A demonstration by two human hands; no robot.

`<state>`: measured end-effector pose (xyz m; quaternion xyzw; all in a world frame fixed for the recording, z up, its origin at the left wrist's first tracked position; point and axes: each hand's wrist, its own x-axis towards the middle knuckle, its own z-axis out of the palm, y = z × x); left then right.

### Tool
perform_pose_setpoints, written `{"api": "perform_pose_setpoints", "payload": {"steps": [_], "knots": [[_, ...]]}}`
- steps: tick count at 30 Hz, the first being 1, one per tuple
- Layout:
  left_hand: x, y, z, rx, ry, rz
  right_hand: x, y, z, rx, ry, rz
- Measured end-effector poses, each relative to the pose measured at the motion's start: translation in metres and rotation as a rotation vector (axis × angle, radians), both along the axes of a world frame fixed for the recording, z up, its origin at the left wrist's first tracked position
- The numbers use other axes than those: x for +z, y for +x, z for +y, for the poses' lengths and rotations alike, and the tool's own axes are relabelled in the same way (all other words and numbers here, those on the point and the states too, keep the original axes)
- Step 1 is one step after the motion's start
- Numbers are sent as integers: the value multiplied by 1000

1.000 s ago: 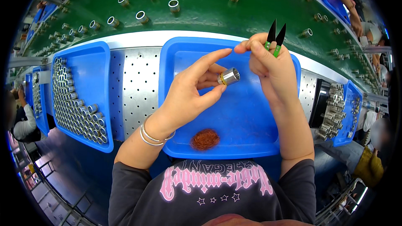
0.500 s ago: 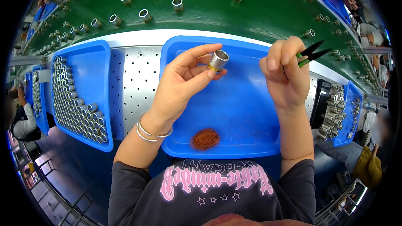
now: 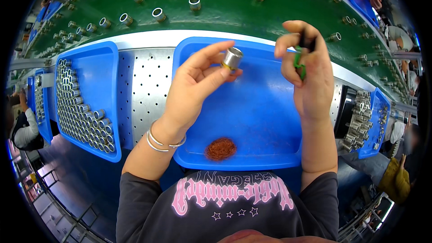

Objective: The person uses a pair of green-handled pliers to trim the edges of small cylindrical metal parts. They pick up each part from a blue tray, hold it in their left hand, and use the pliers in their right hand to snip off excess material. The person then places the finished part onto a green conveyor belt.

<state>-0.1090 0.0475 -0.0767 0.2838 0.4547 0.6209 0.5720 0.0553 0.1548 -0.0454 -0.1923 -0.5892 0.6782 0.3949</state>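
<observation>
My left hand (image 3: pixel 198 76) grips a short metal sleeve (image 3: pixel 233 58) between thumb and fingers, its open end tilted up and a yellowish band round its lower edge. My right hand (image 3: pixel 310 67) is raised to the right of it, fingers curled round small scissors with a green handle (image 3: pixel 298 64); the dark blades (image 3: pixel 308 41) are blurred and partly hidden by the fingers. Both hands are over a blue tray (image 3: pixel 252 103). A clump of fine reddish-brown strands (image 3: pixel 220 149) lies in its near left part, with loose strands scattered to its right.
At left, another blue tray (image 3: pixel 96 58) holds rows of similar sleeves (image 3: pixel 81 112). A perforated metal plate (image 3: pixel 150 85) separates the trays. Beyond runs a green conveyor belt (image 3: pixel 225 18) carrying spaced-out sleeves. To the right, more sleeves (image 3: pixel 357 117) are stacked beside a dark box (image 3: pixel 344 110).
My right hand has turned and its fingers have opened somewhat, swinging the scissors' blades from pointing right to up against the fingers. The left hand tilts the sleeve slightly. Belt sleeves shifted slightly right.
</observation>
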Motion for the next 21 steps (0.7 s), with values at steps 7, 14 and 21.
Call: {"api": "perform_pose_setpoints", "payload": {"steps": [7,14,21], "knots": [[1,-2,0,67,-5,-91,-7,-11,-12,-107,552,-529],[0,-1,-1,88,42,-81,-9,-12,-10,-134,755,-569],[0,-1,0,82,40,-90,-8,-11,-11,-132,753,-565]]}}
